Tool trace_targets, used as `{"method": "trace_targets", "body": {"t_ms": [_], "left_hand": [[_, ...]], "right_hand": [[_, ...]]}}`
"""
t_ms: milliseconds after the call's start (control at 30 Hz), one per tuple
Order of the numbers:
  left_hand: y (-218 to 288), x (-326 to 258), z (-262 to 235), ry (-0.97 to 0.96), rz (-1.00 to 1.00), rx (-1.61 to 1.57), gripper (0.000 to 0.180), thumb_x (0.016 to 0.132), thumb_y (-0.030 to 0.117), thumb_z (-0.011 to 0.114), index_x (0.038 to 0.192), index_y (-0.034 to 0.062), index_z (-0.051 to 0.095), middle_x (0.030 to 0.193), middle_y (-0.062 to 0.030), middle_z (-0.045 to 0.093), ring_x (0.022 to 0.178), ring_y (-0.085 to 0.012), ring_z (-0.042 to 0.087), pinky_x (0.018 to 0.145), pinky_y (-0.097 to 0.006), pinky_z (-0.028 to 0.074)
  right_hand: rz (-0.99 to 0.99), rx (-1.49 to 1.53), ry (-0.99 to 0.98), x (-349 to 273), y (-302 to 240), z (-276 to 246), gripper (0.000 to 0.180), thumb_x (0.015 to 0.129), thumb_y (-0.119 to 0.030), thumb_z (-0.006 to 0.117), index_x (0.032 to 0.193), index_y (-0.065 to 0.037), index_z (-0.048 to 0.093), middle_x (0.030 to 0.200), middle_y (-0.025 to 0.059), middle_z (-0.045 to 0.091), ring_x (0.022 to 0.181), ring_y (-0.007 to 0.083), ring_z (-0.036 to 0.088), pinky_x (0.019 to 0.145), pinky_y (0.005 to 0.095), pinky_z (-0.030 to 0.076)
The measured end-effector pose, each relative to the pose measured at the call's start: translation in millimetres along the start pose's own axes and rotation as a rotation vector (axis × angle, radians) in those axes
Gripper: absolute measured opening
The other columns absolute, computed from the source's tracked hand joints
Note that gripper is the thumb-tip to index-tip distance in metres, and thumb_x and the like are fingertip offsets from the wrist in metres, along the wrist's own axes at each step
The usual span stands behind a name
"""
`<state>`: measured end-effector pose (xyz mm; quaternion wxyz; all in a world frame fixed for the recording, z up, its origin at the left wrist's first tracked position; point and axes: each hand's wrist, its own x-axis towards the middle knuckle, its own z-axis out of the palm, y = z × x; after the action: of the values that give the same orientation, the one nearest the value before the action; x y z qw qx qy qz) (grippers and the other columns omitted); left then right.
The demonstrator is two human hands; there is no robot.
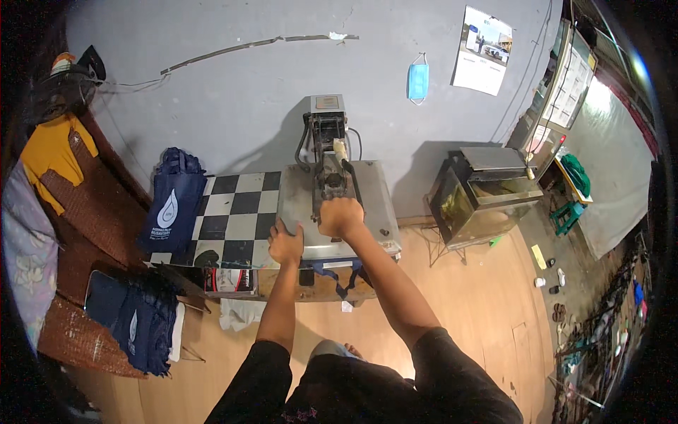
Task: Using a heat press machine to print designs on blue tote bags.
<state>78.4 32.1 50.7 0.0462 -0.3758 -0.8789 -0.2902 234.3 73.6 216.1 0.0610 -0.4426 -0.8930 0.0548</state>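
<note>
A heat press (339, 173) with a flat metal top plate stands at the back of the table against the wall. My right hand (342, 216) is closed in a fist around the front end of its lever; the fist hides the grip itself. Flat near the plate's front left corner lies my left hand (285, 244), its fingers apart and holding nothing. Dark blue straps (340, 288) of a bag hang out from under the front edge of the press. What lies between the plates is hidden.
A checkered tabletop (233, 212) extends left of the press, with a dark blue tote bag (169, 208) at its far left. More folded blue bags (138, 321) sit on a stool nearer me. At the right, a glass fish tank (487, 198) rests on a thin metal stand.
</note>
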Motion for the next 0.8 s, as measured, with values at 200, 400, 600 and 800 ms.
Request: {"method": "trace_targets", "body": {"t_ms": [200,400,600,800], "left_hand": [[0,0,0,-0.009,0.0,-0.002,0.074,0.081,0.055,0.064,0.139,0.0124,0.05,0.128,-0.0162,0.059,0.107,-0.038,0.062,0.083,-0.048,0.054],[-3,0,4,0.019,0.013,-0.018,0.075,0.081,0.056,0.064,0.139,0.0124,0.049,0.129,-0.0164,0.058,0.109,-0.0379,0.061,0.084,-0.049,0.053],[-3,1,7,0.02,0.017,-0.003,0.076,0.08,0.057,0.064,0.139,0.0119,0.049,0.129,-0.0167,0.058,0.11,-0.038,0.061,0.084,-0.05,0.053],[-3,0,5,-0.002,0.013,0.015,0.077,0.08,0.059,0.064,0.139,0.0122,0.049,0.129,-0.0165,0.058,0.109,-0.0383,0.061,0.083,-0.049,0.054]], "right_hand": [[0.016,0.018,-0.014,-1,-1,-1,0.028,0.071,-0.024,0.06,0.084,-0.006,0.075,0.089,0.0202,0.073,0.087,0.0348,0.072,0.08,0.0434,0.057],[0.024,0.033,-0.104,3,-1,0,0.032,0.072,-0.024,0.059,0.091,-0.004,0.074,0.094,0.0215,0.072,0.092,0.035,0.071,0.082,0.0433,0.056],[0.022,0.06,-0.14,4,2,8,0.033,0.074,-0.025,0.058,0.092,-0.003,0.073,0.098,0.0223,0.072,0.095,0.0356,0.071,0.085,0.0428,0.055],[0.022,0.05,-0.157,4,4,16,0.034,0.074,-0.027,0.058,0.093,-0.004,0.074,0.102,0.0226,0.071,0.1,0.0353,0.069,0.087,0.0426,0.054]]}}
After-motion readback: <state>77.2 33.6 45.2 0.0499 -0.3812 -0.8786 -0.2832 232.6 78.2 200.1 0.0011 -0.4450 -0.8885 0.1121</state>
